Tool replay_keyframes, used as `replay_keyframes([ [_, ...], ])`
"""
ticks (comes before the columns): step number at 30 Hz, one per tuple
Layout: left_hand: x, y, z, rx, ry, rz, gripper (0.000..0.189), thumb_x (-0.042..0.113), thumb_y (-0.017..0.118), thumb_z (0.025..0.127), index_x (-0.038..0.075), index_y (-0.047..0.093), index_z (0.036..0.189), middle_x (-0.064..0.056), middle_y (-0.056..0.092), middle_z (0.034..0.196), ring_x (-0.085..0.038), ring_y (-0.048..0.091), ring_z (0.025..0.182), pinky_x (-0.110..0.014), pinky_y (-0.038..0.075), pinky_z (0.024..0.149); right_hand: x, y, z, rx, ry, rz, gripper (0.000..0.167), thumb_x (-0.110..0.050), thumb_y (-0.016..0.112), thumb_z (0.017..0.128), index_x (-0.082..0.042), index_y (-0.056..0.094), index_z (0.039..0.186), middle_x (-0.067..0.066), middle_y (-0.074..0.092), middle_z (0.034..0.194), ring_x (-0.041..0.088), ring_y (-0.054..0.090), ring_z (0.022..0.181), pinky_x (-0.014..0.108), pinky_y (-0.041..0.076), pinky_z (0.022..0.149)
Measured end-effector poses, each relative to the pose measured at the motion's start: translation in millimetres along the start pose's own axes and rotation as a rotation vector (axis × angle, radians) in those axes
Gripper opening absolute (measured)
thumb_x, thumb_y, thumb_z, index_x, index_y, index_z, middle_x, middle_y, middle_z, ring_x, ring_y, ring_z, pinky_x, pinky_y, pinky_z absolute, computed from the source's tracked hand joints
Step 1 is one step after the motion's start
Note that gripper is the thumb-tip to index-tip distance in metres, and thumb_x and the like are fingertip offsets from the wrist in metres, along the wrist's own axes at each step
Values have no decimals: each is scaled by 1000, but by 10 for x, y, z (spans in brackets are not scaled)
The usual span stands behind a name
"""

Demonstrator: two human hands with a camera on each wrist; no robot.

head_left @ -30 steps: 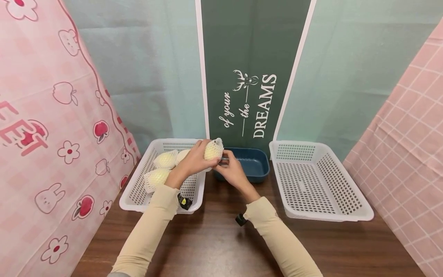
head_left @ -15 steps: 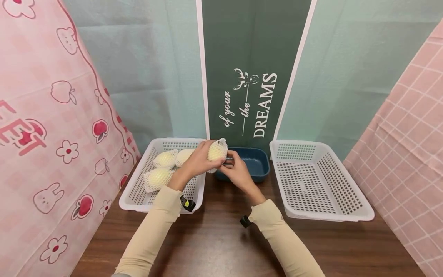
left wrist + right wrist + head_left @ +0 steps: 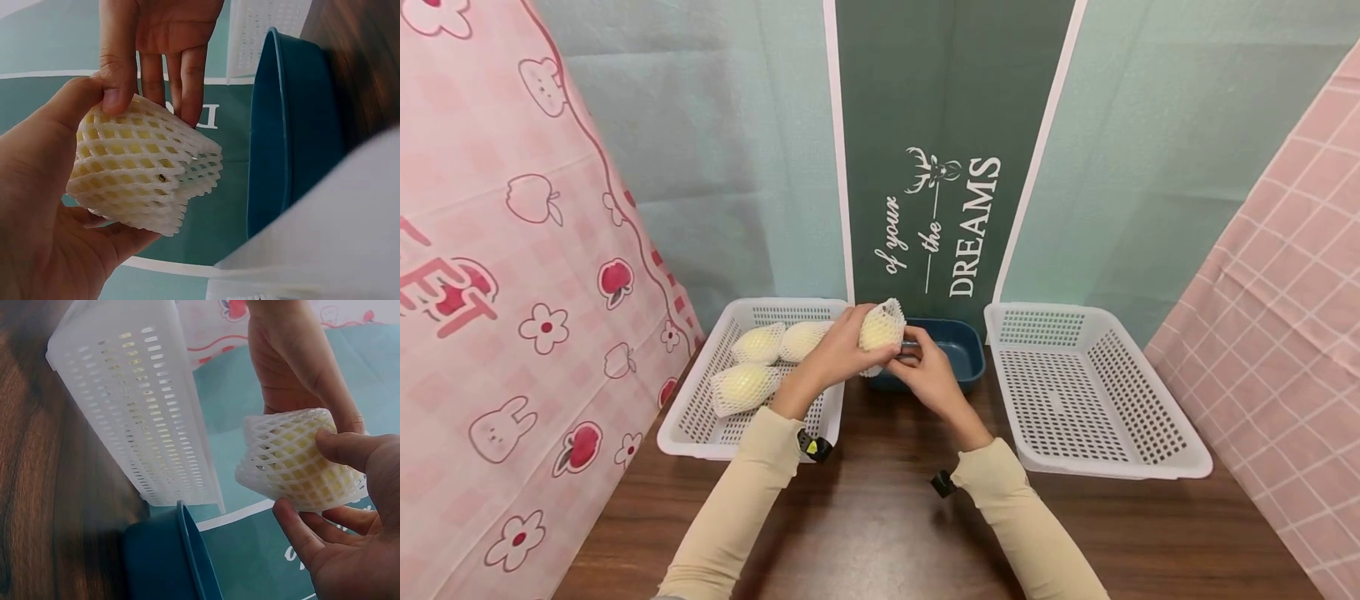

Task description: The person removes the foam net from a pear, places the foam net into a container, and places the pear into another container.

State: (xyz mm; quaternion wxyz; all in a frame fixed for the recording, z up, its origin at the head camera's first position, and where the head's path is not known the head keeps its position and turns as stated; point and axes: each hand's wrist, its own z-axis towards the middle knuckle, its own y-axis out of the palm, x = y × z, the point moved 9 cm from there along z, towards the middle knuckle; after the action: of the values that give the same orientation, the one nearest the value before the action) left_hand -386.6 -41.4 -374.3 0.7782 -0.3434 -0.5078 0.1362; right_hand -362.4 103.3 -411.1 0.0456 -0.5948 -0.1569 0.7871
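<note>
Holding w/ both: from my end I've got the L hand (image 3: 841, 348) curled round a fruit (image 3: 880, 328), R hand (image 3: 928, 371) pinching it thru its net (image 3: 201, 161), thumb one side, fingers the other. Fruit's in the air btwn the L basket (image 3: 700, 451) and R basket (image 3: 1060, 408), overlapping part of the blue tub (image 3: 958, 346) in head view.

Head view hides most L fingers; L wrist view shows them along one side, L thumb (image 3: 69, 103) opp., its tip just beside the R thumb. Same view gives me a dark spot on the fruit near the net's loose end. R wrist view shows R thumb & index on opp. sides of the net, plus the L basket's slotted wall w/ yellow showing thru. Only head looks down into that basket: 3 more netted fruits (image 3: 747, 385) inside. It also gets the whole R basket; L wrist catches just a bit.

Pose: forearms in beige sleeves (image 3: 1030, 525) reach fwd over the brown table (image 3: 865, 533) & angle inward till the hands meet. L hand's back faces the head cam. Black mounts (image 3: 943, 483) sit on the inner side of each wrist.
</note>
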Motion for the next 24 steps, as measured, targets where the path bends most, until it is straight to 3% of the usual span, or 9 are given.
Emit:
replay_keyframes([
  [17, 190, 103, -51, -21, 3, 17, 93, 52, 78, 93, 11, 35, 164, -13, 48, 156, -29, 56, 130, -53, 52, 109, -101, -233, -151, 10, -27, -83, 64, -14, 78, 98, -4, 48, 153, 22, 56, 151, 38, 67, 129, 47, 59, 102],
  [24, 259, 131, -95, -21, 8, 4, 98, 52, 79, 92, 9, 31, 166, -13, 46, 159, -29, 57, 130, -53, 52, 109, -143, -312, -233, 6, -27, -89, 64, -12, 77, 98, -5, 47, 155, 23, 60, 146, 38, 71, 122, 42, 61, 98],
])
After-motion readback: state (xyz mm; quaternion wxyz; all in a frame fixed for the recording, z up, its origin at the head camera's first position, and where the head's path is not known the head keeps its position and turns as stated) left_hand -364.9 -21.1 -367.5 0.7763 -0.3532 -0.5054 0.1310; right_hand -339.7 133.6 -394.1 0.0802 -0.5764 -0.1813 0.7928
